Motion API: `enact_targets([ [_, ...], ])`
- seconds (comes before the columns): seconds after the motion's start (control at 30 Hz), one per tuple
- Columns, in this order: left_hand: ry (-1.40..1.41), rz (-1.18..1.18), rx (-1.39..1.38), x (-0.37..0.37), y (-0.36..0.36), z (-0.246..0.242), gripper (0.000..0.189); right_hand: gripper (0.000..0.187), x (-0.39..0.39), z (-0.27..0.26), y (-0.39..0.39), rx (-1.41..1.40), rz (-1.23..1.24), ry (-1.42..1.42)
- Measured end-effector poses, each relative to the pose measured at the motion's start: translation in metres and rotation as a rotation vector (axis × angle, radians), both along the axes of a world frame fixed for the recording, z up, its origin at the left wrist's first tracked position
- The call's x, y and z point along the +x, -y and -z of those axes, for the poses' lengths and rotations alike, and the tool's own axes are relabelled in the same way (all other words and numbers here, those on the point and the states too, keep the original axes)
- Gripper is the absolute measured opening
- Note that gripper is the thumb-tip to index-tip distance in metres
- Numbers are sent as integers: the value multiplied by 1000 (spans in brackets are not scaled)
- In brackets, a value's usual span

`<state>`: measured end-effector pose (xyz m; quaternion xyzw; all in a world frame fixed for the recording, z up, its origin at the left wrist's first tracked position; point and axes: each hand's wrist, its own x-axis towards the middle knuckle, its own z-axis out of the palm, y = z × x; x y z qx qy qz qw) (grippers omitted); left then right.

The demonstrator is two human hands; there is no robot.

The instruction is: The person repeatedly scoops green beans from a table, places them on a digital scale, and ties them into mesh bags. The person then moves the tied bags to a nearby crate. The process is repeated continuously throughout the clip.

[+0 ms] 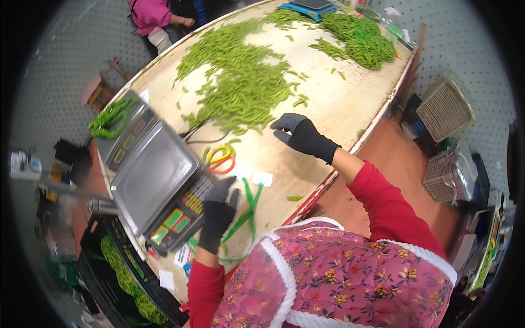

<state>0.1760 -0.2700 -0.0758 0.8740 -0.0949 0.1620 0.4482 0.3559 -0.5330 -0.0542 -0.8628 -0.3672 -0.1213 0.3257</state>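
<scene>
My left hand (219, 213), in a black and grey glove, is beside the keypad of an electronic weighing scale (158, 178); its fingers are apart and nothing shows in them. The scale's metal pan is bare. My right hand (301, 133), gloved alike, hovers over the table (340, 102) near a spread heap of green pods (242, 82), fingers curved and apart, holding nothing visible. Scissors (221, 159) with yellow and red handles lie between the scale and the heap. Green ribbon strips (246, 213) and a white paper slip (262, 178) lie right of my left hand.
A black crate (123, 262) holding bagged green pods stands at lower left. Netted pods (111, 119) lie beyond the scale. Another pod heap (361, 39) and a blue scale (313, 9) are at the far end. A person (154, 16) stands across the table. Wicker baskets (445, 108) stand right.
</scene>
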Motion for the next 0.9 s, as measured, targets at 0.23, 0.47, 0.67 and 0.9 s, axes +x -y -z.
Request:
enact_targets([
  [0.23,-235,184,316,72,128,2,60,50,130,-20,186,-133,535,-33],
  [0.47,-408,96,515,124,201,13,95,121,287,-86,378,-585,1258,-125],
  [0.67,-459,55,617,135,213,11,93,135,419,-110,397,-662,1267,-245],
  [0.9,-414,56,617,141,213,14,97,133,522,-112,400,-643,1164,-327],
])
